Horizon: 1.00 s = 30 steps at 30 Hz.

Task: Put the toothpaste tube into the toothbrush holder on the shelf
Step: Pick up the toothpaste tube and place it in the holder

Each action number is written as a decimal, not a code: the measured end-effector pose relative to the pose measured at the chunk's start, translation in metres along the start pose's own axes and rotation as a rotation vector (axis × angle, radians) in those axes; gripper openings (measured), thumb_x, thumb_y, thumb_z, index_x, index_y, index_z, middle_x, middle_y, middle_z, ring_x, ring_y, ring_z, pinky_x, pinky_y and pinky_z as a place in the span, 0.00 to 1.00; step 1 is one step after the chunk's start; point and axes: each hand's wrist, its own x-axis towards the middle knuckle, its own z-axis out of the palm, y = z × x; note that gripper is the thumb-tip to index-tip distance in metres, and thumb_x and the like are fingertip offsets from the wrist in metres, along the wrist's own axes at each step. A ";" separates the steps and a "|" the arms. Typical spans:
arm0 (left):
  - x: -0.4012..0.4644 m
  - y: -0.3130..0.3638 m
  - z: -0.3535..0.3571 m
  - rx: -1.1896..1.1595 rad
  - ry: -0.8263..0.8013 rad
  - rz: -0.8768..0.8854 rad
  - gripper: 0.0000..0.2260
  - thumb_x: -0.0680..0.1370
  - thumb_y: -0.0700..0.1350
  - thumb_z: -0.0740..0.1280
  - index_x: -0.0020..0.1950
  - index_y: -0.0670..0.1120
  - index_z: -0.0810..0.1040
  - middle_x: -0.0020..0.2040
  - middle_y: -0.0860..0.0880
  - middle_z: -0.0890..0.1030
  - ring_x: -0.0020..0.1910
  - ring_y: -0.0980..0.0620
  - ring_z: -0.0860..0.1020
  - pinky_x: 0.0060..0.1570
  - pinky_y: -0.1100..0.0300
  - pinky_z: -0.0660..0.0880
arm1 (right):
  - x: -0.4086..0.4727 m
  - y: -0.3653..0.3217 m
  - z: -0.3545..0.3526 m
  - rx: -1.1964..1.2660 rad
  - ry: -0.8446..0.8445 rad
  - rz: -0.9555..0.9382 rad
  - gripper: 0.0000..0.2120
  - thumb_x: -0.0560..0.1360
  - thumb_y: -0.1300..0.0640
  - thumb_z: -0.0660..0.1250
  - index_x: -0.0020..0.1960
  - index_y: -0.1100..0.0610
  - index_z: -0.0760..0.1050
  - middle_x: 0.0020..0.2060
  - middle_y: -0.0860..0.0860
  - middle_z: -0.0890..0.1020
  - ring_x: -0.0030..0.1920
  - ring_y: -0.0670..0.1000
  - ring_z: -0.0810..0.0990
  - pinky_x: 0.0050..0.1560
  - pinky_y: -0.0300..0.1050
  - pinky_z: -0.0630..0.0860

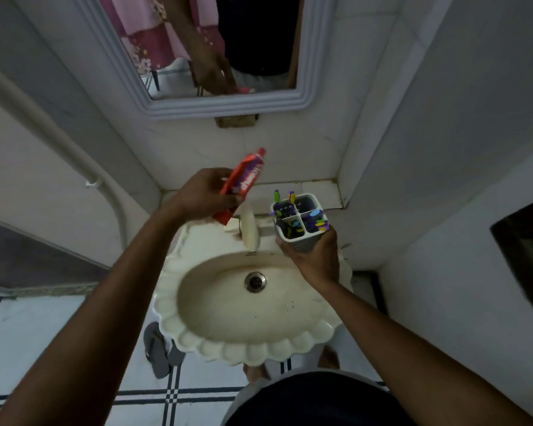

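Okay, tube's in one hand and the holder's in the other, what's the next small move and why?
Probably swing the toothpaste tube in the left hand rightward over the holder, which the right hand grips. The tube is off to its left, and the far compartment looks emptiest.

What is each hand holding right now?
Left hand: closed on the toothpaste.
Right hand: closed on the holder.

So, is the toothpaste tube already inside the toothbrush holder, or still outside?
Outside. The left hand holds the toothpaste tube to the left of the toothbrush holder, which the right hand grips.
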 end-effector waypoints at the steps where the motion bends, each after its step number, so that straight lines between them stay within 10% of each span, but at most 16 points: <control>1: 0.004 0.015 0.008 0.187 0.049 0.050 0.20 0.79 0.46 0.76 0.71 0.46 0.81 0.58 0.45 0.86 0.54 0.45 0.85 0.57 0.47 0.82 | 0.002 0.002 -0.003 0.000 -0.022 -0.001 0.62 0.54 0.21 0.82 0.76 0.53 0.64 0.69 0.51 0.79 0.70 0.56 0.81 0.62 0.58 0.84; 5: 0.017 0.057 0.041 0.475 0.183 0.145 0.09 0.78 0.52 0.76 0.57 0.51 0.87 0.49 0.51 0.86 0.47 0.49 0.83 0.50 0.47 0.83 | 0.007 0.010 -0.011 0.006 -0.093 0.000 0.65 0.53 0.21 0.83 0.78 0.51 0.62 0.70 0.50 0.78 0.70 0.55 0.81 0.63 0.58 0.84; 15: 0.063 0.084 0.086 0.802 0.178 0.297 0.10 0.80 0.51 0.73 0.61 0.52 0.83 0.53 0.46 0.85 0.49 0.43 0.83 0.47 0.50 0.81 | 0.008 0.008 -0.015 0.038 -0.149 -0.014 0.65 0.56 0.23 0.83 0.81 0.47 0.56 0.74 0.50 0.74 0.74 0.55 0.76 0.66 0.56 0.82; 26: 0.073 -0.020 0.044 -0.134 0.307 0.160 0.06 0.80 0.46 0.76 0.53 0.44 0.87 0.44 0.49 0.87 0.35 0.63 0.83 0.36 0.69 0.78 | 0.000 0.012 0.003 0.107 -0.037 -0.023 0.55 0.65 0.20 0.77 0.83 0.43 0.61 0.75 0.49 0.77 0.72 0.55 0.80 0.66 0.59 0.82; 30: 0.073 -0.091 0.035 -0.173 0.326 0.015 0.03 0.80 0.40 0.72 0.51 0.44 0.87 0.43 0.49 0.87 0.39 0.57 0.86 0.45 0.56 0.84 | -0.006 0.010 0.010 0.142 0.022 -0.026 0.49 0.69 0.27 0.80 0.82 0.42 0.64 0.73 0.47 0.79 0.72 0.51 0.80 0.66 0.51 0.79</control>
